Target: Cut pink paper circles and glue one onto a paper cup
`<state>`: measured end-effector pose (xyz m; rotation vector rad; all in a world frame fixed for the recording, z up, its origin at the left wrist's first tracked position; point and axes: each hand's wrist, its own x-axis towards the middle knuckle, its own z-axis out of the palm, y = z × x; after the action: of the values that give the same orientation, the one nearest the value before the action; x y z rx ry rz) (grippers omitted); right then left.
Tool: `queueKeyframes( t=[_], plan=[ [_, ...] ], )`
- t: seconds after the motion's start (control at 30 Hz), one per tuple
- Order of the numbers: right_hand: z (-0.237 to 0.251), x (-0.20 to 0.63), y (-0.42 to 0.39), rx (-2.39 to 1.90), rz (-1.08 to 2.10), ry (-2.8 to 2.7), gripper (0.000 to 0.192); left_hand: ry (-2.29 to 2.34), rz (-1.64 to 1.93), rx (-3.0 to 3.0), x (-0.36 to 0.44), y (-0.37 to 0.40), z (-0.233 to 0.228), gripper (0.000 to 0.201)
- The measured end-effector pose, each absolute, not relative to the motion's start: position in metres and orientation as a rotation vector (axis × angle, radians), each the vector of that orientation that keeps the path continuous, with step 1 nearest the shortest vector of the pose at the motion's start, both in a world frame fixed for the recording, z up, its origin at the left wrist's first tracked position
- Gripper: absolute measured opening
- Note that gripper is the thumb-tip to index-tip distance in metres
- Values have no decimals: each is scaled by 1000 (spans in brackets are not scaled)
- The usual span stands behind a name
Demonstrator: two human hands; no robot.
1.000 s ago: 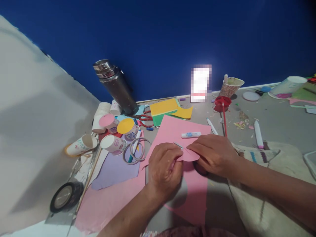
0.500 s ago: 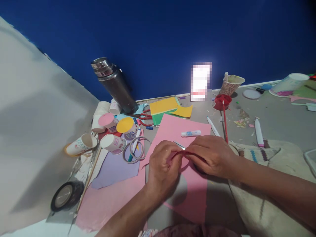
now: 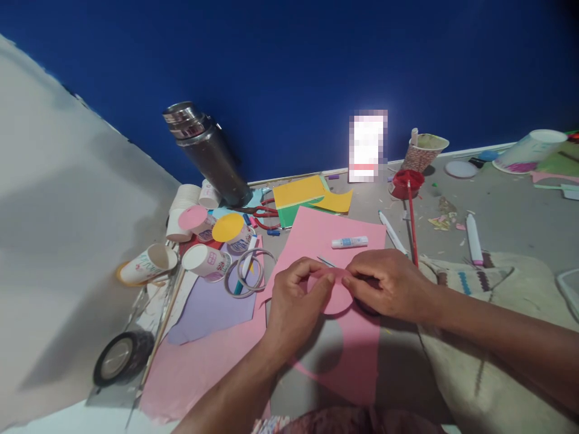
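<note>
My left hand (image 3: 294, 301) and my right hand (image 3: 389, 284) together hold a pink paper disc (image 3: 333, 294) by its edges, just above a large pink paper sheet (image 3: 316, 238). The sheet has a round hole cut out below my hands. A thin metal tip pokes out behind the disc; my right hand hides the rest of it. A small glue tube (image 3: 350, 242) lies on the sheet just beyond my fingers.
Paper cups (image 3: 205, 261), some capped with pink and yellow discs, tape rings (image 3: 248, 272), red scissors (image 3: 265, 212) and a steel flask (image 3: 208, 154) crowd the left. A red pot with a brush (image 3: 407, 184), pens (image 3: 473, 238) and a woven cloth (image 3: 497, 337) lie right. A black tape roll (image 3: 120, 357) sits at front left.
The pink disc has turned from edge-on to flat, facing me, between both hands. The view has shifted slightly downward.
</note>
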<state>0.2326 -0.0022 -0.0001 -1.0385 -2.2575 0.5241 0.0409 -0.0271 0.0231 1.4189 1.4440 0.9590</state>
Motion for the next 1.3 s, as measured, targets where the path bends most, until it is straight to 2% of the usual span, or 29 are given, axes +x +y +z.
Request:
queueKeyframes(
  t=[0.2,0.37,0.8,1.0,1.17,1.3],
  plan=[
    [-2,232,-2,-956,471,-2274,34,1391,1002,1483,40,-27,21,16],
    [-4,233,-1,-831,399,-2311,35,1358,948,1488,41,-26,22,10],
    [-2,230,-3,-992,414,-2374,43,1393,914,1447,39,-25,22,11],
    [-2,231,-3,-987,465,-2355,33,1360,923,1434,39,-27,22,11],
    [9,234,-2,-1034,735,-2237,14,1444,990,1317,37,-25,22,11],
    [10,235,0,-1100,821,-2209,14,1459,1022,1257,37,-24,24,11]
  ],
)
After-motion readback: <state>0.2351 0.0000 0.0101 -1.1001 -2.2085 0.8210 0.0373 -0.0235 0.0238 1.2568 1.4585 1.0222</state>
